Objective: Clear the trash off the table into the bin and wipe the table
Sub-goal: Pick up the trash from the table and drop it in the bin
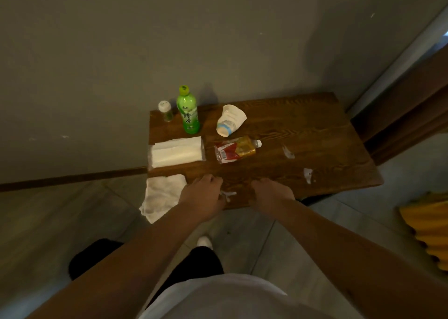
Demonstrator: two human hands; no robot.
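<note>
Nearest trash: a small white crumpled paper scrap (228, 195) lies on the near edge of the dark brown wooden table (303, 129), in the gap between the two hands.
Which way it lies: just right of the left hand (203, 195) and left of the right hand (271, 193); the left looks closer, almost touching it.
Left fingers: loosely curled over the table edge, holding nothing I can make out.
Right fingers: curled downward at the edge, nothing visibly in them.
Other trash: a crushed red-and-gold plastic bottle (236, 148) lies on its side, long axis left-right, cap to the right; a crumpled white paper cup (230, 121) lies beyond it; two more white scraps (308, 174) sit to the right.
For wiping: a soiled white cloth (162, 195) hangs off the near-left corner, just beside the left hand.
Farther off: a wrapped white tissue pack (177, 151), an upright green tea bottle (188, 111), a small white-capped jar (165, 111).
Bin: not in view.
</note>
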